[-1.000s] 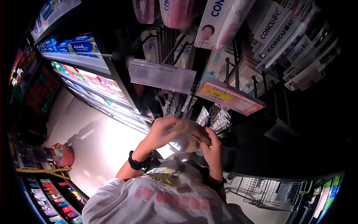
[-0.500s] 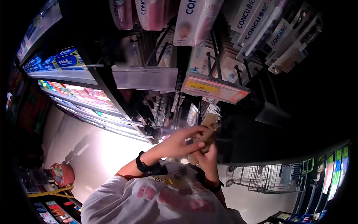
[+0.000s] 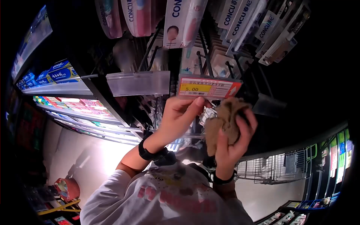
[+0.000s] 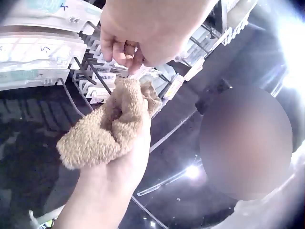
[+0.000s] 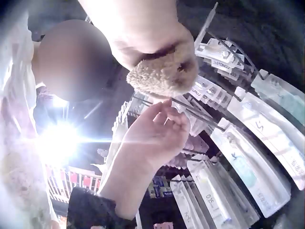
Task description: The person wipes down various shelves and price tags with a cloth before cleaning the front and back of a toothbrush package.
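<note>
In the head view my right hand (image 3: 234, 140) grips a brown fuzzy cloth (image 3: 221, 129), bunched up between thumb and fingers. The cloth's nap shows clearly in the left wrist view, where the cloth (image 4: 97, 138) wraps over the hand. To its left is my left hand (image 3: 180, 118), its thumb and fingertips brought together right at the lower edge of a price tag (image 3: 206, 88) reading 5.00. From the right wrist, the left hand's (image 5: 152, 138) curled fingers meet near the end of a hook rod, below the cloth. I cannot tell whether they pinch anything.
Carded packs (image 3: 185, 22) hang on hooks above and in front. A clear plastic label holder (image 3: 138, 83) sits left of the price tag. Lit shelves with boxes (image 3: 62, 73) stand at left. A red bucket (image 3: 67, 188) is on the floor; a shopping cart (image 3: 275, 165) stands at right.
Both hands were together on the cloth. They have moved apart and up: the right hand carries the cloth rightwards, and the left has let go of it and reached the price tag.
</note>
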A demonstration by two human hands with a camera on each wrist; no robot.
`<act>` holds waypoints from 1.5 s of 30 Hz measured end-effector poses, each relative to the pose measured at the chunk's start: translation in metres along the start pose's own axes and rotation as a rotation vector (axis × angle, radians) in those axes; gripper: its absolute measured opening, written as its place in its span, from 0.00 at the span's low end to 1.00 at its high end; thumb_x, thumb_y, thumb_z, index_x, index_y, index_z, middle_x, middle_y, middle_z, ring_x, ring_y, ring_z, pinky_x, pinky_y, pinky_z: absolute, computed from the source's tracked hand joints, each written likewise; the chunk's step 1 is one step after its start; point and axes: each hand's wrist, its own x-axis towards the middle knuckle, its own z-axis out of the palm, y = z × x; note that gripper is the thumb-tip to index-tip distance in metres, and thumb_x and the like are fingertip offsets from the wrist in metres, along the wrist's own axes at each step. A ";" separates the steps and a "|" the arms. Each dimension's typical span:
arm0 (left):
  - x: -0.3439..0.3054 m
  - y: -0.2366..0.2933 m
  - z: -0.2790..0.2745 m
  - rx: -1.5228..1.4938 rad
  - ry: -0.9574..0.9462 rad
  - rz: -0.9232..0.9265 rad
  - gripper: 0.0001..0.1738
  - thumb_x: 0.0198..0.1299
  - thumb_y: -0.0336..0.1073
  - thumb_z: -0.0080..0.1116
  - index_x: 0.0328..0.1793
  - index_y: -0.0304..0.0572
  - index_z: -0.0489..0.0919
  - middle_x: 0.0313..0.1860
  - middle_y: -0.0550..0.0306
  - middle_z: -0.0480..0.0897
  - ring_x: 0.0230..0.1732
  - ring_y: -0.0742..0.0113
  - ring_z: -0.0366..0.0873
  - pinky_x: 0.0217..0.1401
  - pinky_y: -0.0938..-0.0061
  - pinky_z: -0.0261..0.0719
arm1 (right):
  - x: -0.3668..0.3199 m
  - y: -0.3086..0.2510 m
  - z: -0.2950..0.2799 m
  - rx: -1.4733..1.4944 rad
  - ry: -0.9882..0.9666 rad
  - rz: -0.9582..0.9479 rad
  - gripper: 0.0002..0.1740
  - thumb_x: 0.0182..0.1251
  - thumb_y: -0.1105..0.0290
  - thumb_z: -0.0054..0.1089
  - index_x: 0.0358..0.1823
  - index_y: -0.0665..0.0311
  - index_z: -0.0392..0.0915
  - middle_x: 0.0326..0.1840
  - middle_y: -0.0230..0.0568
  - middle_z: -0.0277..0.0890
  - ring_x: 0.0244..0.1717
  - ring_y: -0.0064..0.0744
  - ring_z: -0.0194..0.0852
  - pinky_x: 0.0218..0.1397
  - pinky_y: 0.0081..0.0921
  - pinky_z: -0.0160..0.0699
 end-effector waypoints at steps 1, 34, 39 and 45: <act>0.000 -0.001 -0.003 0.084 -0.006 0.000 0.12 0.64 0.34 0.50 0.44 0.31 0.78 0.29 0.64 0.79 0.28 0.80 0.69 0.33 0.85 0.68 | 0.012 -0.010 -0.001 -0.037 0.016 0.057 0.24 0.44 0.82 0.54 0.49 0.68 0.73 0.60 0.52 0.54 0.56 0.47 0.62 0.57 0.34 0.63; 0.002 0.013 -0.024 -0.093 -0.237 -0.212 0.14 0.65 0.36 0.48 0.48 0.32 0.78 0.24 0.71 0.72 0.23 0.87 0.59 0.23 0.88 0.54 | 0.031 -0.052 0.043 -0.423 0.263 0.272 0.21 0.44 0.82 0.57 0.44 0.65 0.79 0.45 0.40 0.67 0.45 0.38 0.71 0.48 0.26 0.69; 0.001 0.013 -0.035 -0.184 -0.306 -0.432 0.17 0.65 0.35 0.49 0.55 0.33 0.74 0.48 0.57 0.79 0.48 0.78 0.70 0.52 0.82 0.68 | 0.027 -0.058 0.046 -0.347 0.148 0.295 0.21 0.40 0.85 0.55 0.41 0.66 0.80 0.42 0.39 0.66 0.43 0.37 0.71 0.46 0.25 0.69; 0.010 0.005 -0.059 0.119 -0.544 -0.168 0.32 0.46 0.36 0.65 0.60 0.39 0.69 0.45 0.57 0.76 0.45 0.70 0.72 0.48 0.74 0.70 | 0.019 -0.084 0.040 -0.119 0.084 0.156 0.19 0.33 0.76 0.54 0.34 0.62 0.81 0.41 0.47 0.65 0.41 0.44 0.68 0.41 0.29 0.70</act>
